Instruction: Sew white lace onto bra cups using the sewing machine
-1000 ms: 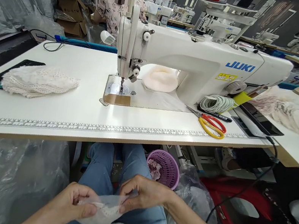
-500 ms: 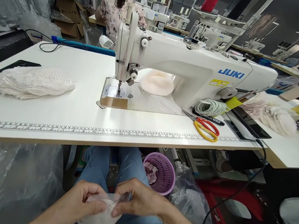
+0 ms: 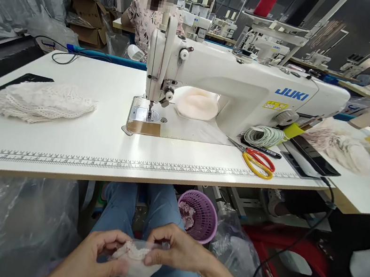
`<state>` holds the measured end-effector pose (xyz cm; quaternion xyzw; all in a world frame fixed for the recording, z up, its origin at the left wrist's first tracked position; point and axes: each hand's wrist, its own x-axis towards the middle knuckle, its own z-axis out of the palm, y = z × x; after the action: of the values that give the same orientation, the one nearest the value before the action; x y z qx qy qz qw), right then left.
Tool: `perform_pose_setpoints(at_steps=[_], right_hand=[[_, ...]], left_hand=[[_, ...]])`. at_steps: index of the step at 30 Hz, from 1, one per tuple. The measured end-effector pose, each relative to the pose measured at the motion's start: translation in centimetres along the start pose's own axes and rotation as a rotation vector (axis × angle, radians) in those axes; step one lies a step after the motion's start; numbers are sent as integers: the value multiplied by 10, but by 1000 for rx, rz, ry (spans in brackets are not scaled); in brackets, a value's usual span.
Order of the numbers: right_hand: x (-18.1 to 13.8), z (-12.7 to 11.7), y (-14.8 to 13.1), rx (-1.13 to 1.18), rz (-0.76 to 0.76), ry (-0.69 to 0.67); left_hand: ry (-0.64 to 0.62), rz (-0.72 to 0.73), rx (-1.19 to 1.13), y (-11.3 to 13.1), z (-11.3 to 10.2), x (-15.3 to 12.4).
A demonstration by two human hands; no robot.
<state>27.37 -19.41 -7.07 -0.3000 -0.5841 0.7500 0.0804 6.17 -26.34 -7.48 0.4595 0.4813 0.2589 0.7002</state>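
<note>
1. Head view, near centre: left hand (image 3: 92, 258), fingers curled, thumb and fingertips pinching the left edge of a small sheer fabric piece (image 3: 135, 266) with lace trim.
2. Right hand (image 3: 179, 252), fingers bent, pinching the upper right edge of the same fabric piece.
3. Fabric piece: held between both hands over the lap, above blue jeans (image 3: 120, 208), below and nearer than the table's near edge.
4. White table (image 3: 99, 137), measuring strip (image 3: 130, 165) along its near edge.
5. Sewing machine (image 3: 244, 89), far centre of the table; pale padded cup (image 3: 196, 104) under its arm.
6. Lace stack (image 3: 43, 101), left on the table.
7. Scissors (image 3: 256, 159) with red and yellow handles, right of the needle plate; cord coil (image 3: 263, 135) just beyond.
8. Purple basket (image 3: 205, 218), under the table, right of the knees.
9. Clear plastic bag (image 3: 6, 217), near left.
10. Another person (image 3: 145, 14), seated far behind the machine.
</note>
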Motion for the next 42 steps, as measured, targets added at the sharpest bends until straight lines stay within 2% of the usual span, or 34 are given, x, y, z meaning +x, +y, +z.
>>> perform_pose_setpoints(at_steps=[7, 15, 19, 28, 34, 38, 42], right_hand=[[-1, 0, 5, 37, -26, 20], [-3, 1, -5, -12, -39, 29], [-7, -1, -3, -33, -44, 21], [-8, 3, 4, -143, -111, 15], [-10, 1, 3, -207, -88, 18], [-11, -1, 3, -214, -109, 1], [-7, -1, -1, -246, -159, -78]], left_hand=[[149, 19, -88, -18, 4, 1], [141, -63, -277, -7, 13, -1], [155, -96, -260, -7, 14, -3], [196, -51, -139, -10, 16, -4], [214, -59, -138, -10, 14, -7], [148, -100, -178, -7, 10, -9], [64, -153, -214, -4, 6, -9]])
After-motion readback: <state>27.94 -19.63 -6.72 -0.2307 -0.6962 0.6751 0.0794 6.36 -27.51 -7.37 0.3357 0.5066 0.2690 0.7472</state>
